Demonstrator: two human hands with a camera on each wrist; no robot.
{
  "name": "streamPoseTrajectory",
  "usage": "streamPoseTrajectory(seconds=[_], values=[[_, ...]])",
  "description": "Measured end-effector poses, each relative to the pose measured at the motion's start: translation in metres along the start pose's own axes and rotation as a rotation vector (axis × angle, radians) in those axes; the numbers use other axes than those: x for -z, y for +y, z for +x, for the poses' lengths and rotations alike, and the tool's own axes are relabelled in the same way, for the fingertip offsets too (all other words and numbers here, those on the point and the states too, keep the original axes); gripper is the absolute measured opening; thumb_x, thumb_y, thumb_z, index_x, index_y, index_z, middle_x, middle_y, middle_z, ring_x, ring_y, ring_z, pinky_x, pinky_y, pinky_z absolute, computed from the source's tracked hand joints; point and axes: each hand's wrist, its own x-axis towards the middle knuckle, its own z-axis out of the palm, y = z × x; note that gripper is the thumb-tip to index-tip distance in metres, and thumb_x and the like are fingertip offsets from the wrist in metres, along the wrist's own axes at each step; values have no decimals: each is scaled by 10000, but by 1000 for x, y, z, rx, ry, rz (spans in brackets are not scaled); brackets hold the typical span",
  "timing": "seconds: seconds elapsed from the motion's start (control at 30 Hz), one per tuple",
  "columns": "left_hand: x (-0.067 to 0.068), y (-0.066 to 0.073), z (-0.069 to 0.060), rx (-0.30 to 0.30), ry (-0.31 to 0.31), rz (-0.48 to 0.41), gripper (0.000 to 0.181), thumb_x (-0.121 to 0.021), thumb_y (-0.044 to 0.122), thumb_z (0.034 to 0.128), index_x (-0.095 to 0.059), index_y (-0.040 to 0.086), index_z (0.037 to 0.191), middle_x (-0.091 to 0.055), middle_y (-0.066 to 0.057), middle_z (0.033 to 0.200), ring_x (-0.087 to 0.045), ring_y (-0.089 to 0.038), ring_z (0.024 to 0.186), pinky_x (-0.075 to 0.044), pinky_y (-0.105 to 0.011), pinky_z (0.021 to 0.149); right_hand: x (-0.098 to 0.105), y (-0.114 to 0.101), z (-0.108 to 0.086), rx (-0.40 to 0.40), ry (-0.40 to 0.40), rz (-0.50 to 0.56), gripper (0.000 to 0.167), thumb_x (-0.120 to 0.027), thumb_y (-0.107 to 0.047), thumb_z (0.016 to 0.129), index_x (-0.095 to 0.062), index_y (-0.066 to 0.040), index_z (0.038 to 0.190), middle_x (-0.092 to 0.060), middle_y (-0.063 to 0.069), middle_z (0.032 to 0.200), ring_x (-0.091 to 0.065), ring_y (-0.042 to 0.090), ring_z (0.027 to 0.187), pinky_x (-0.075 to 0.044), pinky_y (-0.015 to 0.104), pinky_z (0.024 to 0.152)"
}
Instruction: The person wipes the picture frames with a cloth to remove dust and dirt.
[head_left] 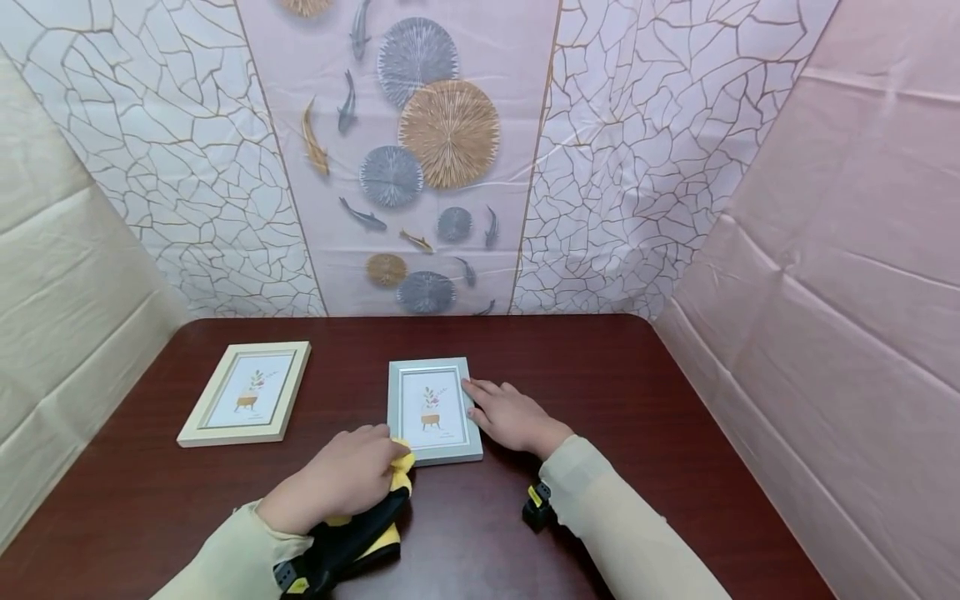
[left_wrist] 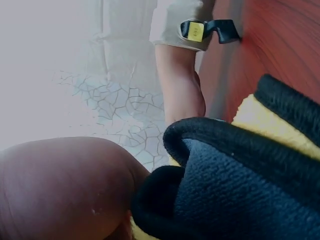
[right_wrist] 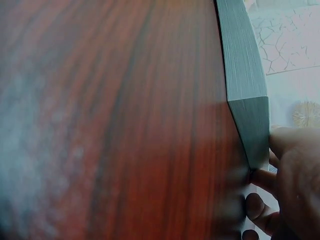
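Observation:
A light blue picture frame [head_left: 433, 410] with a potted-plant print lies face up near the middle of the table. My left hand [head_left: 347, 473] grips a bunched cleaning cloth [head_left: 382, 540], yellow on one side and dark with black edging on the other, at the frame's lower left corner. In the left wrist view the folded cloth [left_wrist: 245, 185] hides most of the fingers. My right hand [head_left: 516, 419] rests with extended fingers against the frame's right edge. The right wrist view shows the frame's side [right_wrist: 245, 55] standing on the wood, with fingers by its corner.
A cream picture frame [head_left: 292, 398] with a similar print lies face up to the left. The dark red wooden table [head_left: 600, 375] ends at a patterned backdrop [head_left: 420, 167]. Pale fabric walls [head_left: 847, 250] close in both sides.

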Motion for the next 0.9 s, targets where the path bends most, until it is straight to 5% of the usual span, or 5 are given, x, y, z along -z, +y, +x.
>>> streamPoseTrajectory(seconds=[0.37,0.67,0.77,0.9], values=[[-2,32,21,-136,74,-18,172,-644,64,983,-799,128,1016,-540,11,818,-493,-191,747,-437,-386,635,4,-5,1,1,1,14,590,-432,-369,1201,-328,-171,1747,-377,92,1756,-386,356,1584,-367,533,1238],[-14,67,48,-143,93,10,138,-683,143,979,-818,116,990,-661,-42,880,-605,-218,790,-543,-417,701,7,-2,0,18,-19,60,593,-449,-361,1200,-328,-164,1746,-366,110,1759,-356,339,1610,-291,548,1282],[-15,70,50,-106,95,-19,98,-716,152,954,-804,125,920,-652,-17,820,-588,-187,725,-520,-392,640,8,-3,-1,-8,-17,58,592,-484,-373,1190,-354,-198,1741,-391,105,1746,-418,359,1574,-376,547,1234],[-11,68,50,-79,94,-78,107,-724,165,946,-824,137,972,-683,18,797,-552,-151,649,-467,-350,592,14,-9,-2,-91,37,-30,586,-581,-425,1147,-476,-230,1689,-511,124,1661,-637,328,1371,-580,508,984]])
